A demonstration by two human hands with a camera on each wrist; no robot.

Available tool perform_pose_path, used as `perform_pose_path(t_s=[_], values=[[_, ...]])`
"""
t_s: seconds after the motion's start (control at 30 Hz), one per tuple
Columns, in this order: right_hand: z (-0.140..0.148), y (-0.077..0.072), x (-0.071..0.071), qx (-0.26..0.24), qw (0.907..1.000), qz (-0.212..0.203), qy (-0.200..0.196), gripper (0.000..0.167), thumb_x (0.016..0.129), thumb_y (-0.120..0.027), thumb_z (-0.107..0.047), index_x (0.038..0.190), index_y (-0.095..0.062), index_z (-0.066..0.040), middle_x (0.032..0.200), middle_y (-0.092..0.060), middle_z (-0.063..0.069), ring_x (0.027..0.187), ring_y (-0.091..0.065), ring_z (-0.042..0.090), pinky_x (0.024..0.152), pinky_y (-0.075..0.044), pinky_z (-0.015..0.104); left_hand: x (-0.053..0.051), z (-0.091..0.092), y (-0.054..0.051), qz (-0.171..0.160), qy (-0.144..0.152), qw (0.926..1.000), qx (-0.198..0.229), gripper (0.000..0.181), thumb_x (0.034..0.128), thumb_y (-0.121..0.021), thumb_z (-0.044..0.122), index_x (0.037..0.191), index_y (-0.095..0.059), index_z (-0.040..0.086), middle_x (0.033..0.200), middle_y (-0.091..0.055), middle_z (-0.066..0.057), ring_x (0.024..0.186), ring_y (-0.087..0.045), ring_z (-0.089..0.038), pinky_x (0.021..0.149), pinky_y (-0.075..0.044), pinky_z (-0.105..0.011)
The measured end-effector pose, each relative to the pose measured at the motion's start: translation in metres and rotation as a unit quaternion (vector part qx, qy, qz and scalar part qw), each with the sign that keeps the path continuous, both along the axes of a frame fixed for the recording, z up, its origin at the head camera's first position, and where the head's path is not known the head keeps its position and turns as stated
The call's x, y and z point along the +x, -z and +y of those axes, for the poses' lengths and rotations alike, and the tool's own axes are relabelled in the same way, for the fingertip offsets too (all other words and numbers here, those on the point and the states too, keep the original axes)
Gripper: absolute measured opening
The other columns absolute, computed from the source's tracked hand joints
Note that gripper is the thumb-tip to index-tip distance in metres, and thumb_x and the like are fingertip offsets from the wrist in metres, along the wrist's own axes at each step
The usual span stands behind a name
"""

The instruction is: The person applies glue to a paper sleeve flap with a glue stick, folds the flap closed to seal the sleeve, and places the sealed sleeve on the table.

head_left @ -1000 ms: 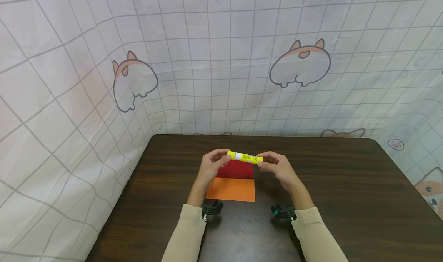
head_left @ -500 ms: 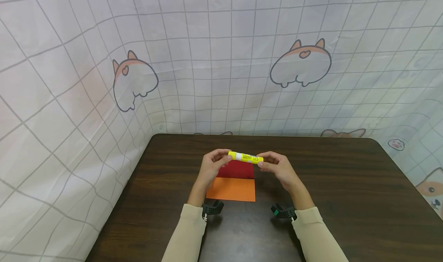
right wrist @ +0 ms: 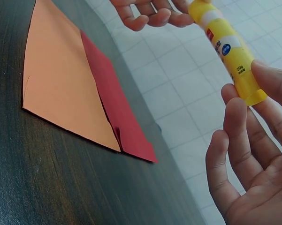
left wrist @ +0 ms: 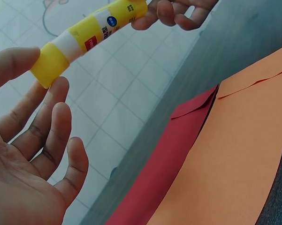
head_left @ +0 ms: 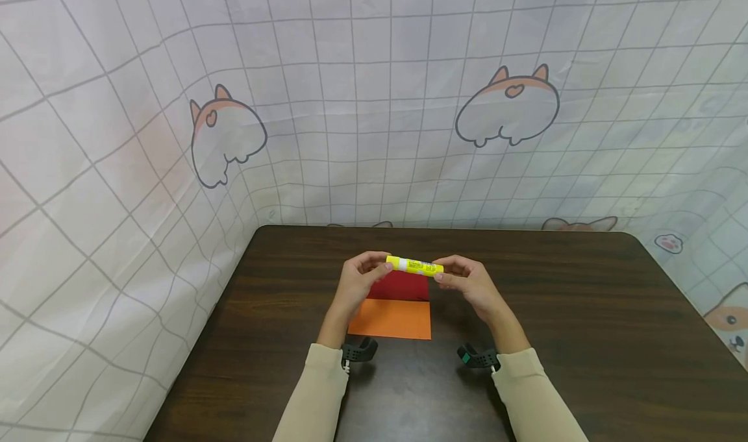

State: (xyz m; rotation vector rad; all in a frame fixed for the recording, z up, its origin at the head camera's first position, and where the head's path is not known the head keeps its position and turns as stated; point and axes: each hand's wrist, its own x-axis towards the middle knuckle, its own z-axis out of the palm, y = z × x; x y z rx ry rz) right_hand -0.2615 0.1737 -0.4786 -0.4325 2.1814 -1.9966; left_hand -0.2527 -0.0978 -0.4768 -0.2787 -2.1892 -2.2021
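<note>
A yellow glue stick [head_left: 416,267] with a white band is held level above the table by both hands. My left hand [head_left: 358,278] pinches its left, capped end between thumb and fingers; in the left wrist view the cap [left wrist: 50,65] sits against the thumb. My right hand [head_left: 472,283] pinches the other end, and the right wrist view shows the thumb on the glue stick's base [right wrist: 250,89]. Under the hands lie an orange paper sheet [head_left: 390,319] and, behind it, a red paper sheet [head_left: 398,287], partly hidden by the left hand and the glue stick.
The dark wood-grain table [head_left: 584,325] extends to both sides of the papers. A white grid-patterned cloth [head_left: 374,124] with cartoon dogs hangs behind it and at the sides. Each wrist wears a black strap [head_left: 359,351].
</note>
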Motion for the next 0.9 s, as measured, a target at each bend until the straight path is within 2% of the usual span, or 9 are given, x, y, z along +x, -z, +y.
perform_pose_path(t_s=[0.3,0.53,0.6,0.77,0.9], values=[[-0.0004,-0.0002,0.0000,0.004,1.0000,0.003,0.001,0.037,0.093,-0.076,-0.018,0.124,-0.067,0.000,0.105,-0.073,-0.005,0.100,-0.066,0.043,0.091,-0.059,0.044,0.0003,-0.0002,-0.0008,0.001,0.001,1.0000,-0.003,0.027,0.0936,-0.075,0.019,0.119,-0.073,0.009,0.099,-0.070,0.000,0.091,-0.060,-0.016,0.088,-0.052,-0.046],[-0.0006,0.0003,-0.0002,0.005,1.0000,0.006,0.001,0.037,0.094,-0.074,-0.016,0.125,-0.066,0.003,0.105,-0.072,-0.002,0.093,-0.068,0.031,0.088,-0.059,0.038,0.0005,0.0001,-0.0017,-0.004,0.005,1.0000,0.003,0.027,0.0937,-0.075,0.016,0.119,-0.072,0.007,0.101,-0.069,0.000,0.094,-0.062,-0.015,0.098,-0.051,-0.055],[-0.0006,0.0004,-0.0008,0.006,1.0000,0.004,0.003,0.037,0.094,-0.075,-0.016,0.125,-0.066,0.003,0.105,-0.072,-0.002,0.093,-0.068,0.029,0.088,-0.059,0.037,0.0004,-0.0001,-0.0014,-0.004,0.007,1.0000,0.003,0.027,0.0937,-0.075,0.016,0.119,-0.072,0.007,0.101,-0.069,-0.001,0.095,-0.062,-0.016,0.099,-0.053,-0.052],[-0.0005,-0.0009,-0.0007,0.009,1.0000,0.000,0.003,0.038,0.094,-0.075,-0.016,0.126,-0.066,0.003,0.104,-0.072,-0.004,0.093,-0.068,0.029,0.089,-0.059,0.038,-0.0007,-0.0008,-0.0001,0.000,0.008,1.0000,-0.001,0.026,0.0935,-0.075,0.017,0.118,-0.073,0.008,0.103,-0.069,-0.002,0.097,-0.063,-0.019,0.091,-0.057,-0.031],[-0.0007,-0.0017,-0.0006,0.013,0.9999,-0.001,0.002,0.038,0.094,-0.075,-0.017,0.126,-0.066,0.002,0.104,-0.071,-0.004,0.091,-0.068,0.024,0.089,-0.059,0.039,-0.0011,-0.0012,0.0002,0.003,0.007,1.0000,-0.001,0.026,0.0934,-0.076,0.017,0.118,-0.073,0.008,0.104,-0.069,-0.003,0.098,-0.062,-0.019,0.087,-0.056,-0.025]])
